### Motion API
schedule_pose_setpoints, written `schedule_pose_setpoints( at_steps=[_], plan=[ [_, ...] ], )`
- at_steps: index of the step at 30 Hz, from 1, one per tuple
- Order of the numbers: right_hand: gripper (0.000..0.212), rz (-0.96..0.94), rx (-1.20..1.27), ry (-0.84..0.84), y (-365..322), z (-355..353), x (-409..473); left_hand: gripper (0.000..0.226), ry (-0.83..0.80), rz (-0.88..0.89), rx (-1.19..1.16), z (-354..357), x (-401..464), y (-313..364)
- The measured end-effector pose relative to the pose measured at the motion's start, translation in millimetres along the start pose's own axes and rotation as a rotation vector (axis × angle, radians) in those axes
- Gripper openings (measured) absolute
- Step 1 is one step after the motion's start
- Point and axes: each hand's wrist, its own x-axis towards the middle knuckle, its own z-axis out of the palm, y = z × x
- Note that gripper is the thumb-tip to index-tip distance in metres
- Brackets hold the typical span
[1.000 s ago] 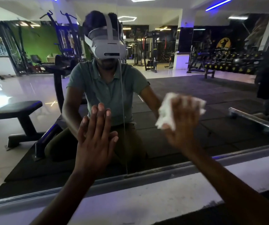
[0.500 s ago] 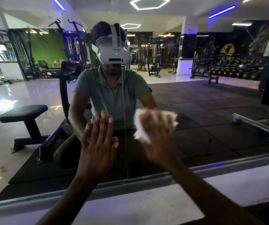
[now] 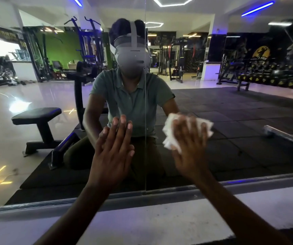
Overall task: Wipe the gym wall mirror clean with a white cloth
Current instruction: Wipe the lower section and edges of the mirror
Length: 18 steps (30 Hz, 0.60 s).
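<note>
White, crumpled and soft, the cloth (image 3: pixel 170 133) sits flat against the mirror (image 3: pixel 230 138), low down and just right of the vertical seam (image 3: pixel 145 156) between two panes. The right hand (image 3: pixel 190 149) presses it to the glass with fingers spread and mostly straight, an open-palmed grip rather than a pinch; cloth corners stick out on both sides of the hand. The left hand (image 3: pixel 113 152) lies flat on the left pane, fingers straight and together, holding nothing.

Risks, as I judge them: the bare left palm may leave prints on the smooth glass, making fresh work. A cloth held only by pressure could bunch, or slip out if the hand lifts. Dragging across the seam may snag a fold. The metal strip (image 3: pixel 195 194) under the mirror could catch the lower edge.
</note>
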Motion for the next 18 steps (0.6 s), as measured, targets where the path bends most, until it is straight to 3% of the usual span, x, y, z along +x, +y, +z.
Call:
schedule_pose_setpoints(
  at_steps=[3, 5, 8, 10, 14, 16, 18],
  plan=[
    [0.066, 0.335, 0.055, 0.127, 42, -15, 5, 0.07, -0.013, -0.01, -0.002, 0, -1, 2],
    [0.069, 0.456, 0.073, 0.159, 20, -12, 12, 0.069, -0.014, -0.047, -0.011, 1, -1, 8],
    [0.072, 0.137, 0.08, 0.025, -26, -2, 5, 0.069, -0.004, -0.083, -0.025, 1, -2, 16],
    [0.071, -0.011, 0.053, -0.02, -8, -5, 2, 0.069, -0.002, -0.064, -0.024, 0, -4, 13],
    [0.064, 0.229, 0.037, 0.051, 36, -19, -1, 0.069, -0.021, -0.01, -0.005, -2, -9, 1],
    [0.066, 0.369, 0.068, 0.063, 6, -16, 4, 0.068, -0.026, -0.017, -0.006, -2, -10, 1],
    [0.068, 0.342, 0.085, 0.023, -30, -6, 5, 0.069, -0.026, -0.035, -0.003, -1, -11, 5]
  ],
)
